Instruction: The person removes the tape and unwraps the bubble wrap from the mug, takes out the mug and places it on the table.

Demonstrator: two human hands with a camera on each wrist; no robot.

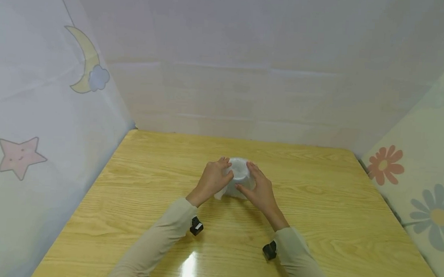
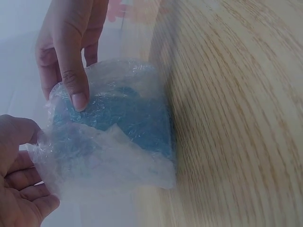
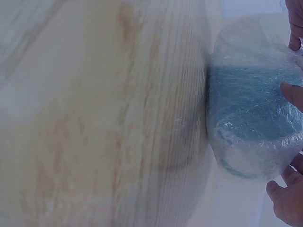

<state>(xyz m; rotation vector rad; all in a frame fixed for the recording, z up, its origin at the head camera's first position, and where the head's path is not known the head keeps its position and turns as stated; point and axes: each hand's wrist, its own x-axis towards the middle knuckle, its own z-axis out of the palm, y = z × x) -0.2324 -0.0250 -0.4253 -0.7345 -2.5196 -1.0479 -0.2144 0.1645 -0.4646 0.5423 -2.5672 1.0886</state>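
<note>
A round, cup-like thing (image 1: 239, 169) stands upright on the table, wrapped in clear bubble wrap. Its blue middle (image 2: 139, 116) shows through the crinkled layers in both wrist views. My left hand (image 1: 213, 179) grips the wrap at the upper left, fingers bent over the edge of the round top. On the other side, my right hand (image 1: 260, 191) holds the wrapped thing, thumb on its front and fingers at the upper right. A loose flap of bubble wrap (image 2: 123, 165) hangs on the left front, its corner near the tabletop.
The wood-grain table (image 1: 148, 185) reaches to pale printed cloth walls (image 1: 231, 97) at the back and both sides. A small black camera (image 1: 196, 226) sits at the left wrist and another black camera (image 1: 270, 250) at the right.
</note>
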